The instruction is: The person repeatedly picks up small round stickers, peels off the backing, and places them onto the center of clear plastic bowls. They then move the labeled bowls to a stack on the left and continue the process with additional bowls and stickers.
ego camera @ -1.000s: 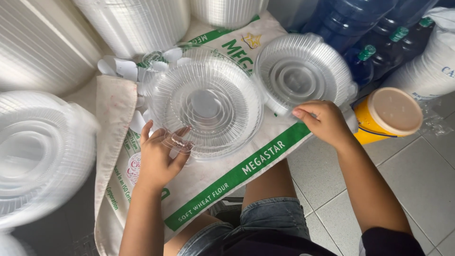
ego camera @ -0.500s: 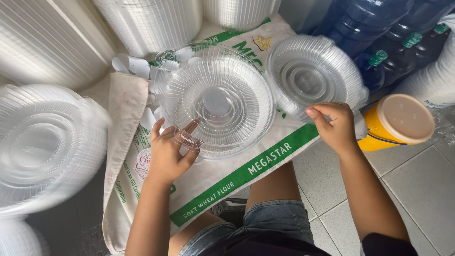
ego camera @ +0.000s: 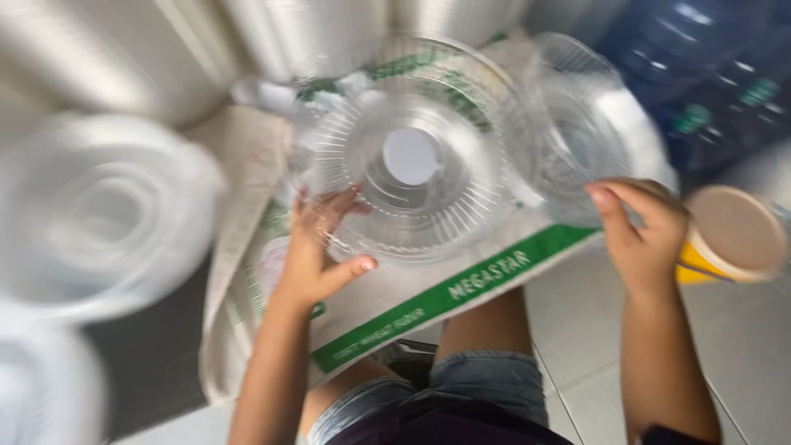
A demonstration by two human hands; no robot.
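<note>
Head view is motion-blurred, so fine detail is soft. I see the left hand (ego camera: 317, 251) gripping the near-left rim of a clear ribbed plastic bowl (ego camera: 409, 156): fingers curled over the edge into the bowl, thumb sticking out to the right under the rim. The bowl sits over a white flour sack with a green stripe (ego camera: 461, 284) that lies flat across the person's lap and the floor. The right hand (ego camera: 647, 235) is closed on the near edge of a second clear plastic container (ego camera: 577, 132), which is tilted up on its side, open face toward the bowl; the two containers sit just beside each other and may overlap at the rim, I can't tell through the blur. Hands are well apart, each clamped on its own piece. Just right of the right hand is a yellow tub with a tan lid (ego camera: 729, 235), on the tiled floor (ego camera: 741, 346). Behind it, blue water bottles (ego camera: 700, 74). Stacks of clear plastic containers (ego camera: 99, 214) fill the left side and more run along the top edge. Bottom centre I see the person's knees in denim shorts (ego camera: 486, 383).
</note>
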